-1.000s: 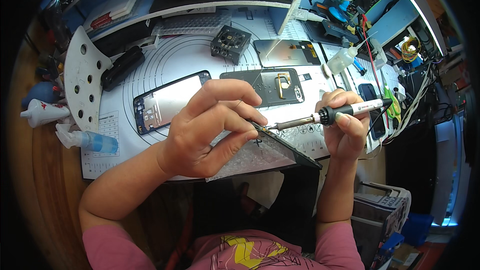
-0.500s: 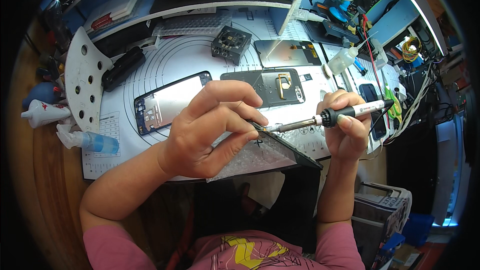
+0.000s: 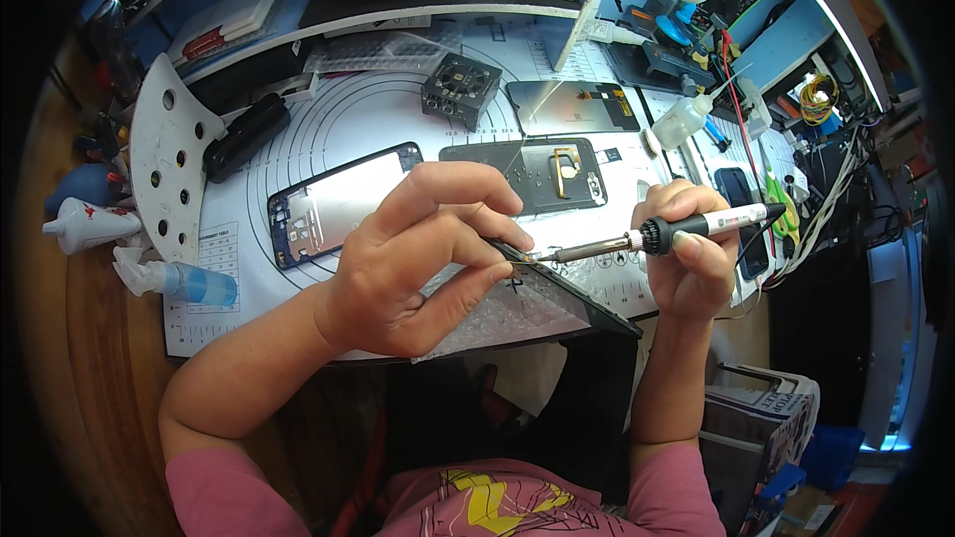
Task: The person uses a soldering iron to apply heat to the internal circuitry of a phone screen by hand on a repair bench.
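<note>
My left hand [image 3: 418, 268] is closed, thumb and fingertips pinched at the upper end of a dark, thin, tilted phone part [image 3: 567, 288] with a small yellowish strip or wire at that end. My right hand [image 3: 686, 249] grips a black-and-white soldering iron [image 3: 711, 221], its metal tip pointing left at the part, close to my left fingertips; contact is too small to tell. Behind my hands lie a silver phone frame [image 3: 336, 201] and a dark back housing [image 3: 487, 164] with small parts and a gold-coloured piece on it. Clear bubble wrap [image 3: 477, 318] lies below the held part.
A printed white mat [image 3: 229, 328] covers the bench. A metal fixture [image 3: 460, 89] and silver plate [image 3: 557, 109] are behind. A perforated white holder [image 3: 159, 159] and spray bottle [image 3: 199, 283] stand left; a dropper bottle [image 3: 676, 121], green scissors [image 3: 784, 201] and cables sit right, below blue shelves.
Both hands hold nearly the same positions, with only slight shifts of the soldering iron's tip and of the held part's end near my fingertips.
</note>
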### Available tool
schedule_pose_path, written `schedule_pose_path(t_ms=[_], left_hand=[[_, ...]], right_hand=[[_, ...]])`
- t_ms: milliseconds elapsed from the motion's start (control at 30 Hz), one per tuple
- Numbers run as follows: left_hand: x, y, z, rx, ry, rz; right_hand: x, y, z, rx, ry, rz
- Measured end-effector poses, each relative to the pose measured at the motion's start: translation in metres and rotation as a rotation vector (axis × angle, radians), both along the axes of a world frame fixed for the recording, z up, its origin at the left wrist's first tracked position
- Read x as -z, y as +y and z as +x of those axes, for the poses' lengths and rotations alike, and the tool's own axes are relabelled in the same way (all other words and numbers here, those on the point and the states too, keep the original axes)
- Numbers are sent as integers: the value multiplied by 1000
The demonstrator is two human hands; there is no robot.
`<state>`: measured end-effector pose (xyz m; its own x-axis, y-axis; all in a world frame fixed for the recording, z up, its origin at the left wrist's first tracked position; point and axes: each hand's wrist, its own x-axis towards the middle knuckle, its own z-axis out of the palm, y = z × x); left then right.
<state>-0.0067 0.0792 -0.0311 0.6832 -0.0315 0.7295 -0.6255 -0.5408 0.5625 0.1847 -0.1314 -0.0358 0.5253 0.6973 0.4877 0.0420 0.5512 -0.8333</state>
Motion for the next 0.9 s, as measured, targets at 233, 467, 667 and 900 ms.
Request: schedule_pose_path(t_ms=[233,467,667,900], left_hand=[[0,0,1,0,-12,1],[1,0,1,4,-14,-1],[0,1,1,5,-13,4],[0,0,1,1,-7,6]], right_hand=[[0,-2,3,-59,60,73],[1,-1,3,-63,50,68],[0,-1,3,-44,58,55],[1,-1,4,-72,49,82]])
